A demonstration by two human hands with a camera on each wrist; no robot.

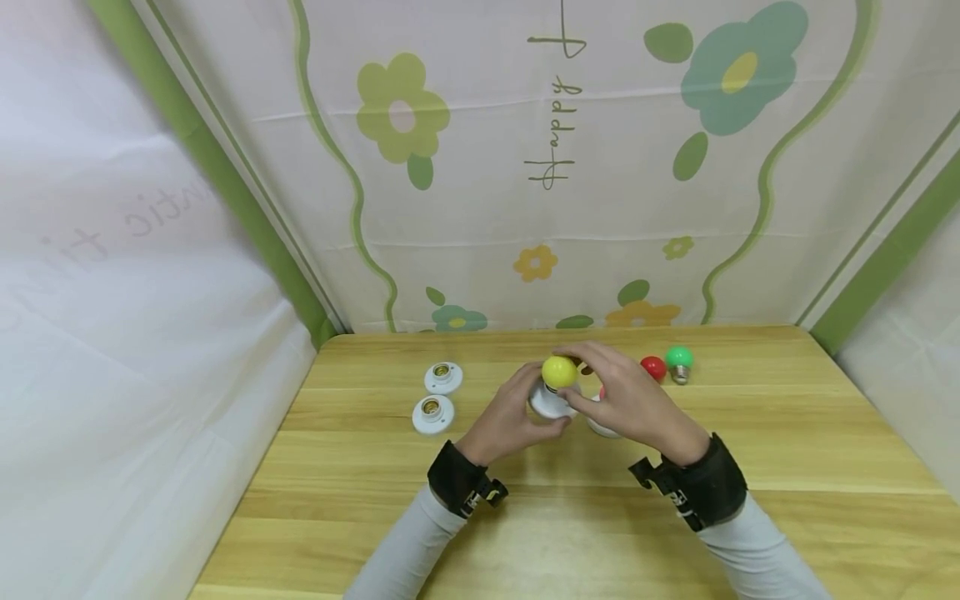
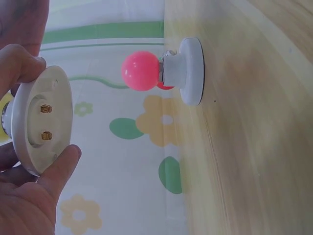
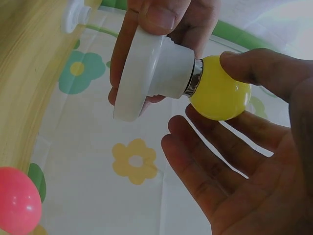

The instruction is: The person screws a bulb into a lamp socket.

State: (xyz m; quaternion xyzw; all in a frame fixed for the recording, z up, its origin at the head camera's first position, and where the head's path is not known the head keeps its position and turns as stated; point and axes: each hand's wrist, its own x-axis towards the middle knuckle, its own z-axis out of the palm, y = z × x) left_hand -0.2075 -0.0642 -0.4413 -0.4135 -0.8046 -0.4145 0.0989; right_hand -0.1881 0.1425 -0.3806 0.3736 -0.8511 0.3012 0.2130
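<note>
My left hand grips a round white lamp holder by its rim, above the table. A yellow light bulb sits in the holder's socket, with part of its metal base still showing. My right hand pinches the yellow bulb, its thumb on the near side and the other fingers spread beneath. In the left wrist view the underside of the held holder, with two brass contacts, faces the camera. Close by on the table, partly behind my right hand in the head view, stands another white holder with a pink bulb.
Two white lamp holders without bulbs lie at the left of the wooden table. A red bulb and a green bulb lie at the back right. A flower-printed curtain hangs behind the table's far edge.
</note>
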